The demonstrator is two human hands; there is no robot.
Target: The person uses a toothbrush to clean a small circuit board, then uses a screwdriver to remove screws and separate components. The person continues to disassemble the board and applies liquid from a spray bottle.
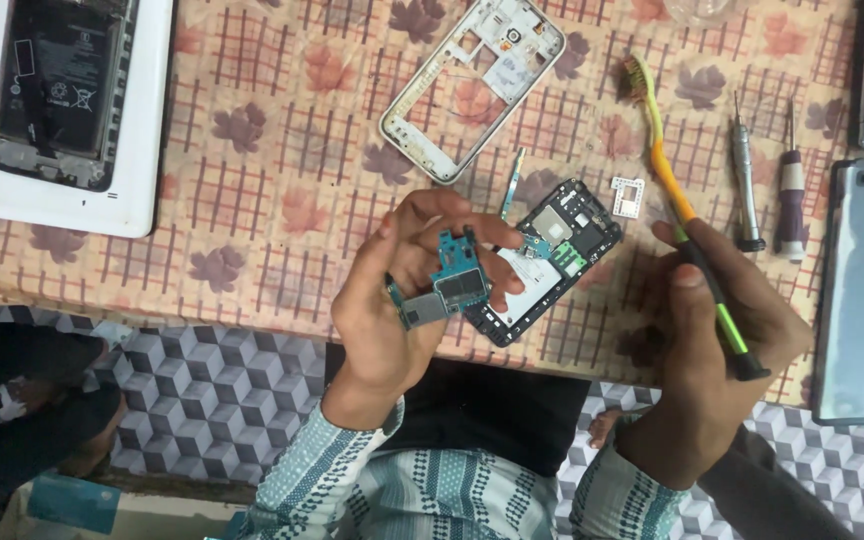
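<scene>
My left hand (392,300) pinching blue circuit board (449,285) by edges, fingers curled, board lifted above table (282,170), near opened phone body (552,262). My right hand (717,345) closed round handle of worn toothbrush (687,215), bristle head pointing away, well apart from board. Judgement: brushing step. Keep grip on board edges only, off shields and connectors. Light strokes, one direction, bristles dry. Support board underneath against flex. Loose flex strip (512,185), small white frame (628,197) near; mind sweeping them off.
</scene>
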